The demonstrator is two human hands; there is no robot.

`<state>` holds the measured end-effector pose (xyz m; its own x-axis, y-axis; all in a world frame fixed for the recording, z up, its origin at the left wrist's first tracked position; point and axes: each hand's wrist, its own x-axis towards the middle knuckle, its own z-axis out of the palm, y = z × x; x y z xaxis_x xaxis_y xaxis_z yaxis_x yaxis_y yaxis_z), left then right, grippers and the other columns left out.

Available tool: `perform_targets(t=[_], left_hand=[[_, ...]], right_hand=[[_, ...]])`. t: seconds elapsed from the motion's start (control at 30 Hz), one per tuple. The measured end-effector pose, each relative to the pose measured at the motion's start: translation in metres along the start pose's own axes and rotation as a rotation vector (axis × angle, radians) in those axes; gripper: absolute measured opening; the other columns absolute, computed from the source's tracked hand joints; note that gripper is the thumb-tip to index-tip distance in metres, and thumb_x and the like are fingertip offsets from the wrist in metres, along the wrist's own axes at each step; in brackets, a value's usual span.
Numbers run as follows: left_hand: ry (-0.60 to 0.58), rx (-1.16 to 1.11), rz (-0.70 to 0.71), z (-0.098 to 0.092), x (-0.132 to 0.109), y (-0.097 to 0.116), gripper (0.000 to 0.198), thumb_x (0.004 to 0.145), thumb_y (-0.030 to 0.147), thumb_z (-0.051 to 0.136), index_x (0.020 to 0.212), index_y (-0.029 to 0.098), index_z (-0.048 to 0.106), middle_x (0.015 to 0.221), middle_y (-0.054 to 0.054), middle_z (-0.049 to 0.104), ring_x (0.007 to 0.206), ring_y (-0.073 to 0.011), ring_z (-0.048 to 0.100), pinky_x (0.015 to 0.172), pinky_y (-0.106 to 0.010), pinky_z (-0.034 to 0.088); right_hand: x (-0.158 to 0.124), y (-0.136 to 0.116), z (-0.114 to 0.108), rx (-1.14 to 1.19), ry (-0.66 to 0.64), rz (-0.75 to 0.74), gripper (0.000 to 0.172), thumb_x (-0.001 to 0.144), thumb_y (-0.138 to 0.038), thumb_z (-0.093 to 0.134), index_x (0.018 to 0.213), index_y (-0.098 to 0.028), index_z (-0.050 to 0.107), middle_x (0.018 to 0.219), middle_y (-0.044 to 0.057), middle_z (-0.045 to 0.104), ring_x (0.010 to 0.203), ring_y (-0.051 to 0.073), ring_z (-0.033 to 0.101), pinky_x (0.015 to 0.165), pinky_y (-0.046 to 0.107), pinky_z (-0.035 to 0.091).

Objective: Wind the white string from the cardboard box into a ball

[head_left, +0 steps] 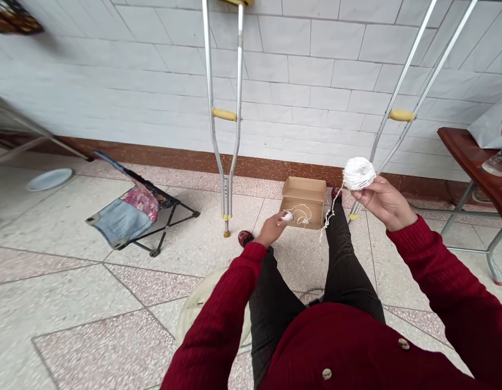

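My right hand (pixel 383 200) is raised at the right, its fingers closed on a ball of white cord (pixel 358 173). A loose twisted end (pixel 330 212) of cord hangs down from the ball. Lower and nearer the middle, my left hand (pixel 272 228) pinches a small white bundle of cord (pixel 287 216) over the left front edge of an open cardboard box (pixel 303 189). A thin white loop of cord (pixel 301 207) and a small white piece (pixel 305 220) show in the box, which is on the floor between my feet.
Two metal crutches (pixel 225 114) (pixel 402 115) lean against the tiled wall. A folding stool (pixel 129 216) stands at the left, near a pale plate (pixel 50 179) on the floor. At the right is a brown table (pixel 457 149) with a bag (pixel 488 127) and a clear container (pixel 498 161).
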<state>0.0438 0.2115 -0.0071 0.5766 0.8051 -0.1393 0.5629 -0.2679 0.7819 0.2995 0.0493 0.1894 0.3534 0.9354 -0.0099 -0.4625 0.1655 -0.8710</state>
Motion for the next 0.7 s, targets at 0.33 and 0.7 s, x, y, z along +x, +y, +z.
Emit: perform_targets(t=[0.33,0.7], left_hand=[[-0.209,-0.582,0.093,0.096,0.013,0.066,0.054,0.076,0.034,0.071,0.126,0.018,0.057,0.127,-0.012,0.058,0.11,-0.0254,0.058,0.075,-0.031,0.055],[-0.364,-0.8,0.032,0.079,-0.027,0.068,0.038,0.07,0.042,0.078,0.094,0.014,0.072,0.091,-0.008,0.072,0.09,-0.0215,0.065,0.078,-0.032,0.051]], right_hand=[[-0.003,-0.02,0.039,0.065,-0.1,-0.003,0.027,0.068,-0.008,0.069,0.089,-0.023,0.062,0.078,-0.002,0.066,0.063,0.011,0.056,0.05,0.021,0.048],[0.012,-0.038,0.003,0.092,-0.006,-0.164,0.03,0.069,-0.005,0.066,0.089,-0.025,0.058,0.075,-0.006,0.062,0.064,0.008,0.055,0.052,0.017,0.048]])
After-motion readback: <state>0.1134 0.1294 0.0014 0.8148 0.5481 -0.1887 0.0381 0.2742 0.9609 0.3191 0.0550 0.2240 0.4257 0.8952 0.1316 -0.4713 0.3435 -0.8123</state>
